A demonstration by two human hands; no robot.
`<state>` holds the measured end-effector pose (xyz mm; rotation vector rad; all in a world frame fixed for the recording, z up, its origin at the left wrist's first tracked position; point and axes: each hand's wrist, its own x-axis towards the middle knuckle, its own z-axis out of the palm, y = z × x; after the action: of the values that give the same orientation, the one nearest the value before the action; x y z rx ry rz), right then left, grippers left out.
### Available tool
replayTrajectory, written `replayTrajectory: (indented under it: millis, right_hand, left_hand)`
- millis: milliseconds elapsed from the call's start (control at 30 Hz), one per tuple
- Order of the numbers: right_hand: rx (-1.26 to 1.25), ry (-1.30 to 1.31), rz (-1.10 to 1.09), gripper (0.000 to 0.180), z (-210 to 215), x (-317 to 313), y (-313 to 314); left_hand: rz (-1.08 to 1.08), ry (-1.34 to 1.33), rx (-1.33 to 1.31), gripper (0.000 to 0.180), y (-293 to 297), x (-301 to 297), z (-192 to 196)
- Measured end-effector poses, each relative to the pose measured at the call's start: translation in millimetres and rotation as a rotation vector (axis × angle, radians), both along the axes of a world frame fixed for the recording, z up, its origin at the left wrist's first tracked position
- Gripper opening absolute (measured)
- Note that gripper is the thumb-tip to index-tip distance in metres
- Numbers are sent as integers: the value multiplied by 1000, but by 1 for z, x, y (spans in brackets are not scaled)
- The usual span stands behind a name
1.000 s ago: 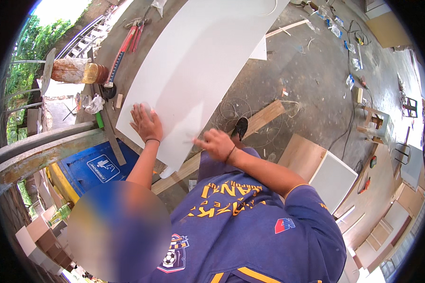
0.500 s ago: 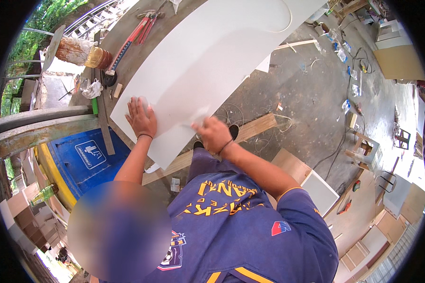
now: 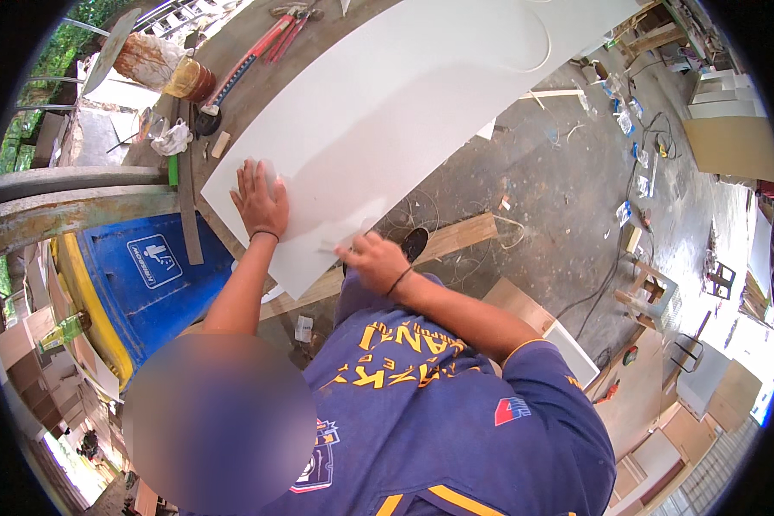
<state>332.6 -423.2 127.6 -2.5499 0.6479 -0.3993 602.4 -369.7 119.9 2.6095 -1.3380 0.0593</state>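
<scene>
A long white board (image 3: pixel 378 112) with a curved far-left edge reaches from near my body toward the upper right. My left hand (image 3: pixel 262 205) lies flat on its near left part, fingers stretched out. At the board's near right edge my right hand (image 3: pixel 376 262) is closed, thumb and fingers pressed together. A faint thin shape shows by its fingertips against the white surface, too unclear to name. Under and beside the board's near end runs a wooden plank (image 3: pixel 460 243) on the floor, with my dark shoe (image 3: pixel 415 244) next to it.
A blue and yellow bin (image 3: pixel 189 288) stands at the left, below a rusty rail (image 3: pixel 86 213). Red-handled tools (image 3: pixel 267 52) and a rusty brown can (image 3: pixel 189 80) lie beyond. Cables (image 3: pixel 606 279), scraps and a small stool (image 3: pixel 654 297) are on the concrete floor at right.
My right hand has shifted a little left and nearer to my body along the board's edge. My left hand stays flat on the board. The whole view has tilted slightly.
</scene>
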Motion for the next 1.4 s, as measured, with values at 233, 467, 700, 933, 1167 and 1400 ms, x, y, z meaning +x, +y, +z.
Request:
replayTrajectory:
  millis: [233, 467, 700, 933, 1167, 1400]
  right_hand:
    - [-299, 77, -490, 42, 3, -72, -187]
    - [-8, 37, -93, 50, 7, 2, 13]
    - [-281, 160, -442, 46, 0, -56, -144]
    - [-129, 139, -51, 40, 2, 2, 19]
    - [-268, 52, -468, 48, -3, -51, -113]
    - [-161, 84, -63, 44, 4, 14, 35]
  left_hand:
    - [-1, -33, -10, 53, -4, 3, -4]
    - [2, -10, -25, 54, -1, 3, -4]
    - [1, -2, -19, 54, -5, 0, 1]
    - [5, 34, -11, 54, -6, -3, 0]
    - [-13, 40, -10, 54, -7, -2, 3]
    - [-21, -1, -8, 55, -3, 2, -4]
